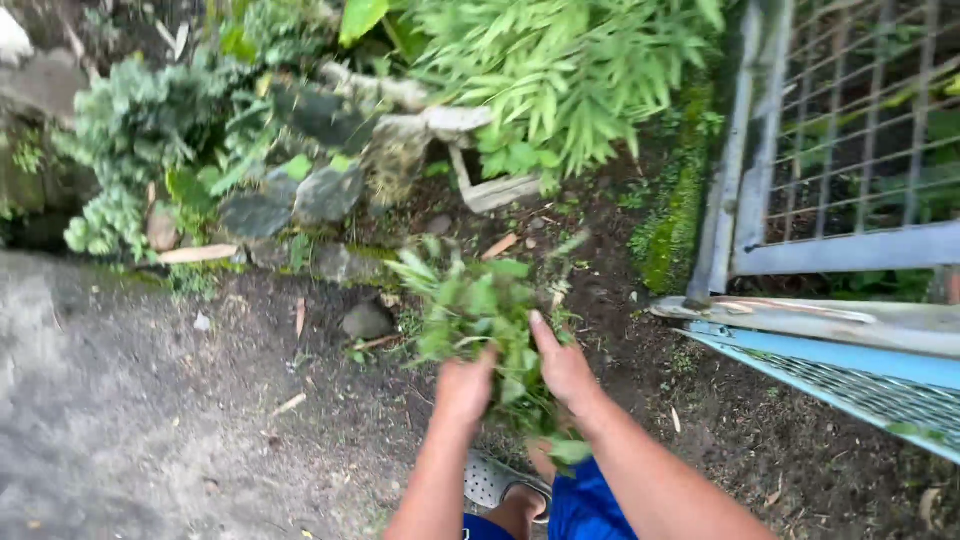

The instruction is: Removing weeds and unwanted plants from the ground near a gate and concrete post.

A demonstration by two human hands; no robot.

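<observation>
Both forearms reach forward over bare dark soil (pixel 250 400) beside a metal mesh gate (pixel 850 150) and mossy rocks (pixel 300 195). The left hand (pixel 465 385) and right hand (pixel 565 370) press together, their grip clenched on a bunch of leafy green weeds (pixel 475 300) held between them above the ground.

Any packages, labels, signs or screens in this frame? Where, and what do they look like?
None in view.
Both hands, left hand and right hand, hold a bunch of green leafy plants over bare soil.
Around them: mossy rocks upper left, a grey-blue metal mesh gate at right; nothing printed shows on either.
</observation>
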